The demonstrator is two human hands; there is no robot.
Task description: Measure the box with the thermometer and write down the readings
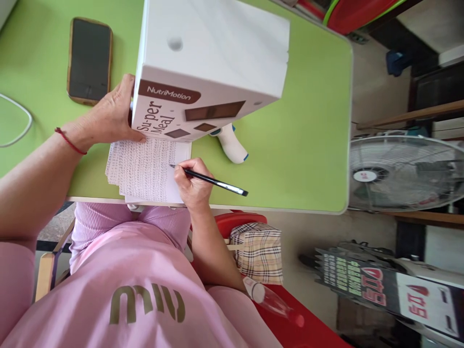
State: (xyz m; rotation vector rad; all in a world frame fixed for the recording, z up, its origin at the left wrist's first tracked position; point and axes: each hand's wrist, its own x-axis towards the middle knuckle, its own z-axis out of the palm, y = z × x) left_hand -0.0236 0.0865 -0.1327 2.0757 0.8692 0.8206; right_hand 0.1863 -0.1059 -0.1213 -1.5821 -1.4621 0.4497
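Note:
My left hand (113, 112) is wrapped round the near left corner of a white box (217, 53) marked "NutriMotion Su-per Meal", its thumb on the front face and its other fingers partly hidden behind the side. The box is tilted above the green table and overlaps the top of a stack of paper (145, 169) covered in rows of handwriting. In my right hand (195, 186) a black pen (217, 182) is pinched, its tip over the right part of the top sheet. Partly under the box's edge lies a white handheld device (232, 145) with blue trim.
A phone (90, 60) in a brown-edged case lies left of the box on the green table (297, 159). A white cable (25, 116) curves at the far left. Beyond the table are a fan (402, 174), a plaid bag (257, 251) and a plastic bottle (277, 303).

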